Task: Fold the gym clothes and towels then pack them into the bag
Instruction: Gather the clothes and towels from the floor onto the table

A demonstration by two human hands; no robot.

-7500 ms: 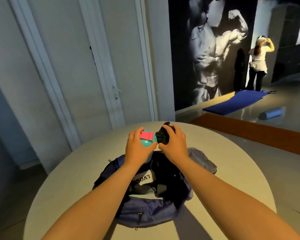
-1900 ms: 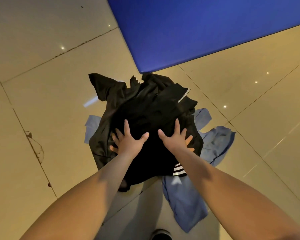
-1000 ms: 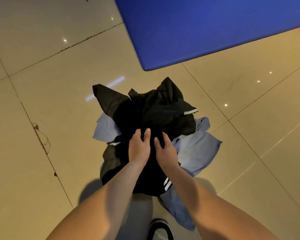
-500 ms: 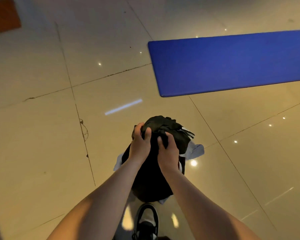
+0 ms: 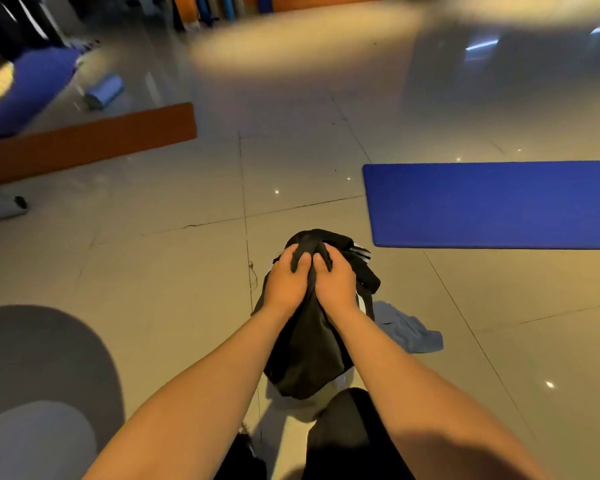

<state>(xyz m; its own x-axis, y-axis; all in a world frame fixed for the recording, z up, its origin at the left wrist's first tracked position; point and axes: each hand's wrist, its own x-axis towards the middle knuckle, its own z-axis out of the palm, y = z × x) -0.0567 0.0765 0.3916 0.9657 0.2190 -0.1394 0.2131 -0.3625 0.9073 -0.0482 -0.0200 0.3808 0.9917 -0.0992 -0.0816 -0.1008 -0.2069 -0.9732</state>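
The black gym clothes [image 5: 305, 351] are bunched into one dark bundle, gathered at the top where the left hand [image 5: 286, 282] and right hand [image 5: 335, 282] grip the cloth side by side. The rest hangs down in a loose sack shape, with white stripes [image 5: 360, 252] on the side toward the blue mat [image 5: 492, 202], whose near left corner lies just up and right of the bundle. A crumpled pale blue towel [image 5: 406, 329] sticks out from behind the bundle's right side, nearer than the mat's near edge; whether it hangs free or lies flat cannot be told.
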